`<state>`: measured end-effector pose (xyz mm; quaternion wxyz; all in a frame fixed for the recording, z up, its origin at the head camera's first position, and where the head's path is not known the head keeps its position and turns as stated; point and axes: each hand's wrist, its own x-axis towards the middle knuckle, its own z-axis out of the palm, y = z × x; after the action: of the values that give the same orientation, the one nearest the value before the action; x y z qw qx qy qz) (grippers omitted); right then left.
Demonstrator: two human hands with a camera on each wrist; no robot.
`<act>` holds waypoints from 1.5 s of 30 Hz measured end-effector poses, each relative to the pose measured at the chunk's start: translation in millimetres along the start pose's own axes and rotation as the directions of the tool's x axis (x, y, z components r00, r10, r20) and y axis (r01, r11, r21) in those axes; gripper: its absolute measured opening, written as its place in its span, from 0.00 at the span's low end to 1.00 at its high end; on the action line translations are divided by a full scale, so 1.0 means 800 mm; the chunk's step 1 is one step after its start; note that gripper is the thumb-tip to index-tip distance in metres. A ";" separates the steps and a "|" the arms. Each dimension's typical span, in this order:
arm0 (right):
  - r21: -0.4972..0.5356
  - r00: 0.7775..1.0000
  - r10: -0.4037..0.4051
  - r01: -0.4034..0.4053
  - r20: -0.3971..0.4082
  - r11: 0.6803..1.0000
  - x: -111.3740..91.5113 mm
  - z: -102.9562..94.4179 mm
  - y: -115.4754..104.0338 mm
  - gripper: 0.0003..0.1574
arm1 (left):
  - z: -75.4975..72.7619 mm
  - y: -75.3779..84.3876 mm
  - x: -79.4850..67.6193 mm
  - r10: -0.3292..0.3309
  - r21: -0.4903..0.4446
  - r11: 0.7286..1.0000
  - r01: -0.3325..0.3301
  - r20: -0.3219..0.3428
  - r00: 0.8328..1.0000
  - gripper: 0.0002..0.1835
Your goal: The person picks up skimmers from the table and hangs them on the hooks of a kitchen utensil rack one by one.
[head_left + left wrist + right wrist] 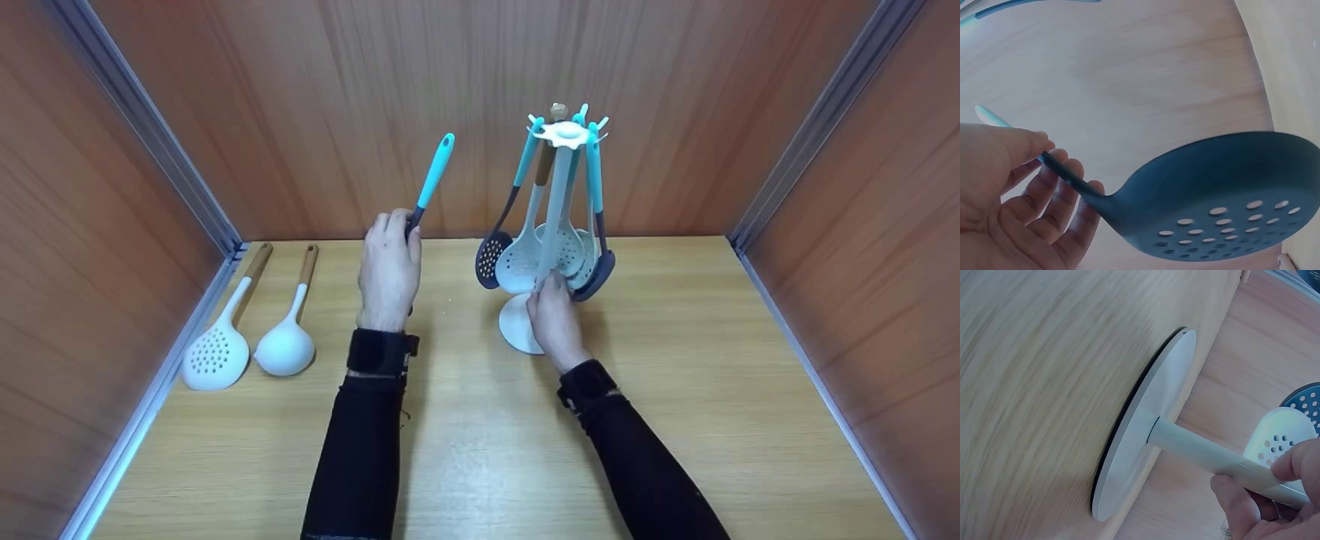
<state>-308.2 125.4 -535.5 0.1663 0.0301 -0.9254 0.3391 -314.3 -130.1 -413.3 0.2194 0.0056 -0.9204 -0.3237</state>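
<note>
My left hand pinches a skimmer by its dark shaft, the turquoise handle pointing up and away. In the left wrist view, the skimmer's deep, dark bowl with round holes shows beyond the fingertips; the head view mostly hides it behind the hand. My right hand grips the lower pole of a white utensil stand, just above its round base. From the stand's top ring hang several utensils, among them a dark skimmer, a white slotted turner and a dark ladle.
At the left of the wooden table lie a white slotted turner and a white ladle, both with wooden handles. Wood-patterned panels rise behind and on both sides, with metal strips along the corners.
</note>
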 end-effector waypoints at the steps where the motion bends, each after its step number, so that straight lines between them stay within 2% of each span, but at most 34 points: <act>1: 0.001 1.000 -0.001 0.001 0.000 1.000 0.000 0.000 0.000 0.20 | -0.001 0.002 0.000 0.001 -0.001 1.000 -0.001 0.000 1.000 0.16; 12: -0.024 0.999 -0.032 0.032 -0.020 0.999 -0.001 0.003 0.002 0.18 | -0.010 0.023 -0.006 0.020 -0.007 1.000 -0.020 -0.003 1.000 0.17; 19: -0.057 0.997 -0.062 0.059 -0.049 0.997 -0.004 0.002 0.000 0.18 | -0.014 0.031 -0.008 0.077 -0.012 0.997 -0.077 -0.033 0.996 0.16; 24: -0.055 0.998 -0.052 0.050 -0.044 0.997 -0.004 0.002 0.001 0.21 | -0.016 0.038 -0.010 0.090 -0.006 0.996 -0.091 -0.029 0.995 0.16; 35: -0.044 0.999 0.015 -0.013 0.031 0.999 0.000 0.000 0.001 0.21 | -0.016 0.052 -0.016 0.117 -0.004 0.993 -0.117 -0.019 0.993 0.18; 45: -0.051 1.000 -0.021 0.021 -0.002 0.998 -0.002 0.000 0.000 0.18 | -0.015 0.063 -0.021 0.169 -0.005 0.986 -0.170 -0.019 0.985 0.18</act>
<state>-306.7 125.4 -535.9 0.1720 0.0352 -0.9332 0.3135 -287.9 -94.8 -381.8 0.2546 -0.0705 -0.9143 -0.3070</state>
